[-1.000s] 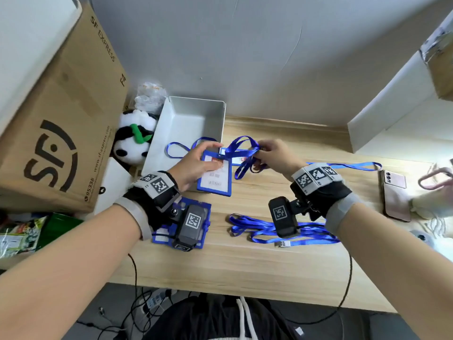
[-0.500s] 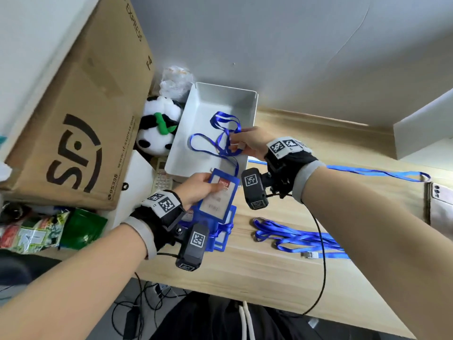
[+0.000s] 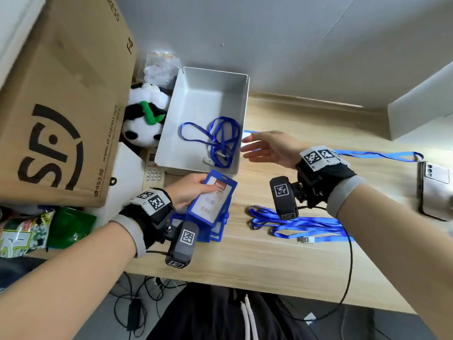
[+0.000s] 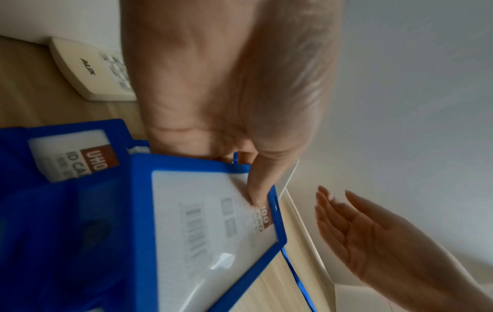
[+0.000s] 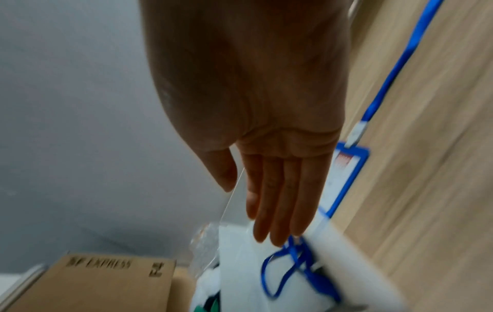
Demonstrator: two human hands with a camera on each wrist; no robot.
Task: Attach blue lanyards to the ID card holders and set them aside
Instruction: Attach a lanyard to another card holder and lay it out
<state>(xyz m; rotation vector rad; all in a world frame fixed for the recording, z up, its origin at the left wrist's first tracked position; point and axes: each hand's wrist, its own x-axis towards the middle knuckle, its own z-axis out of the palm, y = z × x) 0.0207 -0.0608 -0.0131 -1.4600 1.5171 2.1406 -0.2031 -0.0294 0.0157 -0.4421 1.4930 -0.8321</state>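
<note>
The left hand (image 3: 188, 190) grips 1 blue ID card holder (image 3: 212, 198) near its top, thumb on the front, fingers (image 4: 257, 190) curled round it. The holder is a flat plastic rectangle with a clear window and a white card with a red strip inside. It is tilted above the worktop (image 3: 282, 261), just in front of the white tray (image 3: 196, 94). Under it lies a small stack of more blue card holders (image 3: 213, 233); I cannot tell how many.

The right hand (image 3: 272, 149) holds nothing. Its fingers (image 5: 280, 202) are straight and together, beside the tray's right wall.

Inside the tray lies 1 blue lanyard (image 3: 215, 141), a thin flat strap in loose loops with a small metal clip. The tray is a smooth box with tall straight walls.

On the pale wooden worktop, near the right wrist, is a bunch of blue lanyards (image 3: 301, 224), tangled, count unclear. 1 more long lanyard (image 3: 382, 155) lies stretched behind the right hand. In the right wrist view it clips to 1 card holder (image 5: 344, 175) lying flat beside the tray.

Left of the tray sit 1 soft panda toy (image 3: 144, 119), 1 crinkly clear bag (image 3: 159, 67), 1 cream remote control (image 3: 153, 168) and 1 big brown cardboard box (image 3: 61, 106). 1 phone (image 3: 436, 190) lies at the far right.
</note>
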